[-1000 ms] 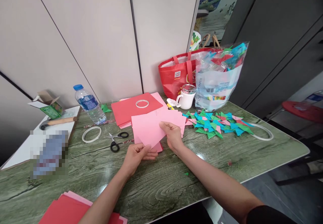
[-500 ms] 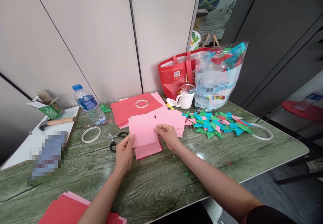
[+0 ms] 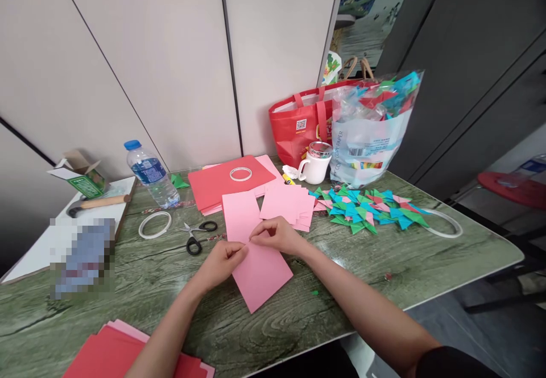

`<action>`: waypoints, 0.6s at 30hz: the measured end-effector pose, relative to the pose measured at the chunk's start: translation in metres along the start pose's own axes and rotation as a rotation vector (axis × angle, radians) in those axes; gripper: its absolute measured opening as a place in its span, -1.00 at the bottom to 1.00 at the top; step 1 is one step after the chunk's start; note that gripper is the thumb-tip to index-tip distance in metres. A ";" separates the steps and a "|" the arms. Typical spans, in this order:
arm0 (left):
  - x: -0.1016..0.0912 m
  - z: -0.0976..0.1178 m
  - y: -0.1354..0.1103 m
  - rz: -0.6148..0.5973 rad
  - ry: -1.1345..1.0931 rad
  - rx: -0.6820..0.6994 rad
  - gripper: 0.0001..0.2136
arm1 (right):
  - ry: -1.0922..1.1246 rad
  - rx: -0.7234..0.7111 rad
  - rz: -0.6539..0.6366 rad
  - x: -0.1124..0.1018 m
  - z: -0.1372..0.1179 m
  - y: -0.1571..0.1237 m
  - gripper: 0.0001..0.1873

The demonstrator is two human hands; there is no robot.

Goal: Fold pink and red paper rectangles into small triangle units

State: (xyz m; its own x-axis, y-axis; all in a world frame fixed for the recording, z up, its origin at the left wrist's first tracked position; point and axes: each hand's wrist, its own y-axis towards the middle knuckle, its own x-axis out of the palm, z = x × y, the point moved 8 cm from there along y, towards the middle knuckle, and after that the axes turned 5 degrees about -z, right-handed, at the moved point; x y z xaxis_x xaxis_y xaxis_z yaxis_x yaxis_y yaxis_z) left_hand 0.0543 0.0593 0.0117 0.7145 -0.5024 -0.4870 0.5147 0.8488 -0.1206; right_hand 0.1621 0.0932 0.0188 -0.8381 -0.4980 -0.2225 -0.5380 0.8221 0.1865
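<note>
With the left hand [image 3: 222, 261] and the right hand [image 3: 277, 236] holding in a narrow pinching grip the middle of the long pink paper sheet [image 3: 261, 275], which lies on the green tabletop [image 3: 307, 315] just right of the black-handled scissors [image 3: 197, 238], an uneven pull could skew or crumple it.

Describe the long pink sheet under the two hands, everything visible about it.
The pink sheet is a long, plain rectangle, matte like thin paper, with no print showing. It lies flat on the green wood-grain table, turned at a slant, its near corner pointing toward the person and its far end reaching the red sheets. The left hand and right hand meet over its middle with their fingertips on it; whether they pinch it or only press cannot be told.
</note>
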 end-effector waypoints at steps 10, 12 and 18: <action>0.001 -0.005 0.000 -0.001 -0.026 0.004 -0.65 | -0.074 0.054 -0.090 0.004 0.013 0.001 -0.91; -0.003 -0.004 -0.001 0.021 -0.068 0.004 -0.63 | -0.050 0.058 -0.076 -0.003 0.014 0.002 -0.91; -0.012 -0.003 -0.003 0.085 -0.141 0.005 -0.59 | 0.017 0.045 0.044 -0.026 0.011 0.004 -0.92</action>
State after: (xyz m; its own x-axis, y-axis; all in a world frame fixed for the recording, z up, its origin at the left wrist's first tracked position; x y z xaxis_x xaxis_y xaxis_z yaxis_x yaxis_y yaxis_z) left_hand 0.0425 0.0634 0.0158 0.8148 -0.4475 -0.3687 0.4519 0.8885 -0.0796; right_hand 0.1827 0.1130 0.0147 -0.8624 -0.4657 -0.1983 -0.4965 0.8546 0.1520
